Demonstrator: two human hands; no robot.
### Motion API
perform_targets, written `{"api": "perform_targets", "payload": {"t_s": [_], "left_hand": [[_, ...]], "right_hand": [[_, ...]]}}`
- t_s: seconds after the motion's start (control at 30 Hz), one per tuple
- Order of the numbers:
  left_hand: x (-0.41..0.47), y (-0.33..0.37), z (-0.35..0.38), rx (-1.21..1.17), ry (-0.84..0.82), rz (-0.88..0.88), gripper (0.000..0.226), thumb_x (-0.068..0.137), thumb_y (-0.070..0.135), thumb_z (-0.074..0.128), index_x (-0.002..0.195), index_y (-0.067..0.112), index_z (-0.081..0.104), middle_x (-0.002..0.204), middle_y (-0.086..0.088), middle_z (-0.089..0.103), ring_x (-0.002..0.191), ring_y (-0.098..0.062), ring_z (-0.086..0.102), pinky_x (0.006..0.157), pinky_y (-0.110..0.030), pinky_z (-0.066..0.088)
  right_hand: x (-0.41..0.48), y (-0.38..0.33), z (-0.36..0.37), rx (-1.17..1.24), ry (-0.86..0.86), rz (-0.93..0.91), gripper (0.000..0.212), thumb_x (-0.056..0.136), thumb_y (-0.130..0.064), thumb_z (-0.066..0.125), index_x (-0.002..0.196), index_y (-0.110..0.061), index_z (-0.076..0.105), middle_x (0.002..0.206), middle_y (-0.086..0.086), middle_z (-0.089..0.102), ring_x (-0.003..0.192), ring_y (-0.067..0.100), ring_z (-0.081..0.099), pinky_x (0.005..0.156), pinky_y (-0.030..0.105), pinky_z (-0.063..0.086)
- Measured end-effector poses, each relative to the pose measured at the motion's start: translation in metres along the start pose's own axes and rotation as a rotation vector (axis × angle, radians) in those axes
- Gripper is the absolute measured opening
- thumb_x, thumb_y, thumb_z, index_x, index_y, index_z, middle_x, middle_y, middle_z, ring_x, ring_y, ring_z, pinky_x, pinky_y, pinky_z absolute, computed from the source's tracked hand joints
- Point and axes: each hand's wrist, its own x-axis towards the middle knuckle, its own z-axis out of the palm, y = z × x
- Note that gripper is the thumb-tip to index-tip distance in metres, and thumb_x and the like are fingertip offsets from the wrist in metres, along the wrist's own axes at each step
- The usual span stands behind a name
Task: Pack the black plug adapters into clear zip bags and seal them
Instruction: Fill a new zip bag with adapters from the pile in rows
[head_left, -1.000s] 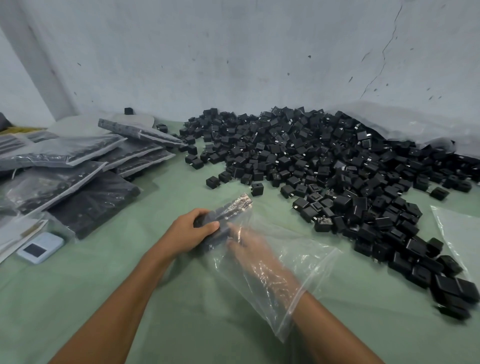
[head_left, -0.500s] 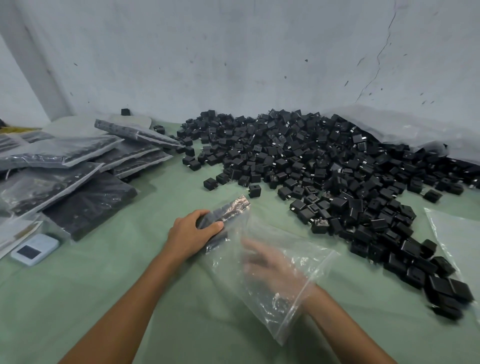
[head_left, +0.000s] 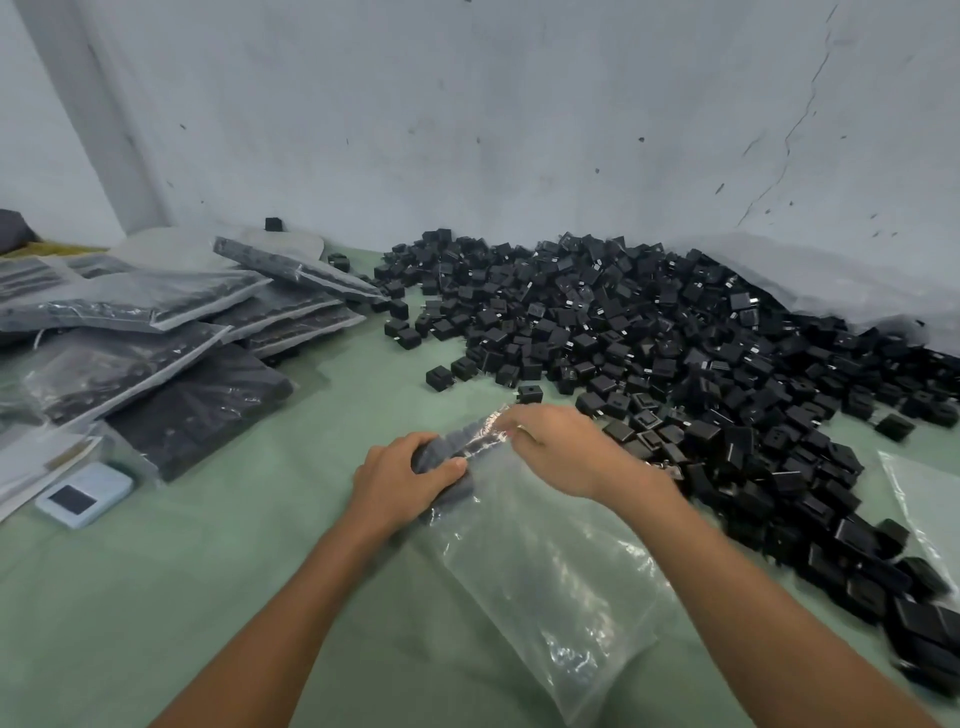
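A clear zip bag lies on the green table in front of me, mostly flat, with a row of black plug adapters at its far end. My left hand grips that filled end through the plastic. My right hand is outside the bag and pinches the bag's far corner beside the row. A big loose heap of black plug adapters spreads from the wall down the right side.
Filled, sealed bags are stacked at the left. A small white device with a dark screen lies near them. Another empty clear bag sits at the right edge. The green table surface runs toward me.
My right hand was inside the clear bag; it has come out and moved up to the bag's far corner. My left hand has kept its grip on the filled end.
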Motion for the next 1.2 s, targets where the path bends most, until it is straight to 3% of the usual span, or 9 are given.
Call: {"api": "perform_targets", "payload": {"t_s": [0.07, 0.23, 0.47, 0.53, 0.63, 0.77, 0.97, 1.07, 1.2], "left_hand": [[0.001, 0.0, 0.0, 0.007, 0.005, 0.006, 0.05, 0.079, 0.067, 0.068, 0.12, 0.039, 0.063, 0.112, 0.012, 0.067, 0.114, -0.02, 0.057, 0.102, -0.039, 0.045], [0.005, -0.001, 0.001, 0.011, 0.024, 0.027, 0.046, 0.08, 0.068, 0.066, 0.115, 0.038, 0.065, 0.107, 0.013, 0.068, 0.109, -0.021, 0.058, 0.098, -0.04, 0.047], [0.006, 0.0, -0.002, 0.129, -0.062, 0.071, 0.057, 0.088, 0.069, 0.054, 0.142, 0.053, 0.043, 0.136, 0.008, 0.056, 0.127, -0.027, 0.047, 0.108, -0.042, 0.038], [0.007, 0.0, -0.002, 0.163, -0.077, 0.071, 0.054, 0.089, 0.07, 0.052, 0.14, 0.055, 0.043, 0.136, 0.007, 0.056, 0.126, -0.028, 0.048, 0.106, -0.041, 0.039], [0.008, 0.001, -0.002, 0.178, -0.079, 0.074, 0.054, 0.089, 0.071, 0.05, 0.14, 0.054, 0.043, 0.137, 0.007, 0.055, 0.127, -0.029, 0.047, 0.107, -0.043, 0.038], [0.007, 0.003, -0.003, 0.192, -0.096, 0.077, 0.058, 0.088, 0.074, 0.049, 0.141, 0.054, 0.043, 0.139, 0.008, 0.054, 0.129, -0.027, 0.046, 0.108, -0.044, 0.038], [0.008, 0.013, -0.003, 0.407, -0.017, 0.236, 0.053, 0.095, 0.067, 0.041, 0.144, 0.048, 0.039, 0.142, 0.017, 0.048, 0.13, -0.017, 0.043, 0.095, -0.038, 0.024], [0.008, 0.012, -0.002, 0.265, -0.164, 0.212, 0.051, 0.101, 0.055, 0.043, 0.149, 0.04, 0.037, 0.15, 0.017, 0.043, 0.137, -0.016, 0.04, 0.105, -0.04, 0.028], [0.013, 0.014, -0.004, 0.301, -0.186, 0.169, 0.055, 0.1, 0.056, 0.044, 0.152, 0.039, 0.033, 0.153, 0.013, 0.042, 0.137, -0.018, 0.041, 0.11, -0.044, 0.03]], "right_hand": [[0.033, 0.009, 0.024, -0.093, -0.034, 0.001, 0.029, 0.104, -0.02, 0.04, 0.127, -0.015, 0.059, 0.129, 0.004, 0.062, 0.121, 0.024, 0.054, 0.099, 0.035, 0.041], [0.054, 0.022, 0.05, -0.073, 0.033, 0.002, 0.029, 0.105, -0.029, 0.04, 0.128, -0.018, 0.054, 0.13, 0.002, 0.059, 0.12, 0.024, 0.051, 0.097, 0.038, 0.042], [0.055, 0.028, 0.046, -0.048, 0.031, 0.027, 0.032, 0.101, -0.034, 0.05, 0.128, -0.019, 0.059, 0.131, -0.002, 0.058, 0.115, 0.02, 0.056, 0.093, 0.03, 0.042], [0.052, 0.033, 0.046, 0.01, 0.046, 0.015, 0.03, 0.101, -0.029, 0.051, 0.128, -0.019, 0.06, 0.13, -0.003, 0.057, 0.117, 0.017, 0.055, 0.092, 0.024, 0.039], [0.049, 0.037, 0.048, 0.176, 0.14, 0.097, 0.038, 0.1, -0.04, 0.053, 0.135, -0.024, 0.054, 0.133, -0.003, 0.051, 0.119, 0.016, 0.052, 0.103, 0.033, 0.042], [0.044, 0.044, 0.057, 0.279, 0.141, 0.227, 0.045, 0.097, -0.046, 0.058, 0.137, -0.03, 0.048, 0.125, -0.001, 0.059, 0.106, 0.015, 0.053, 0.088, 0.03, 0.043], [0.046, 0.049, 0.057, 0.142, 0.077, 0.16, 0.05, 0.1, -0.047, 0.051, 0.146, -0.029, 0.042, 0.125, 0.005, 0.056, 0.114, 0.022, 0.052, 0.089, 0.031, 0.037], [0.04, 0.056, 0.056, 0.08, 0.077, 0.146, 0.055, 0.1, -0.052, 0.047, 0.151, -0.033, 0.038, 0.126, 0.007, 0.059, 0.117, 0.026, 0.05, 0.095, 0.036, 0.04], [0.036, 0.057, 0.063, -0.069, 0.115, 0.142, 0.055, 0.101, -0.058, 0.034, 0.153, -0.039, 0.028, 0.141, -0.006, 0.057, 0.12, 0.025, 0.047, 0.093, 0.039, 0.036]]}}
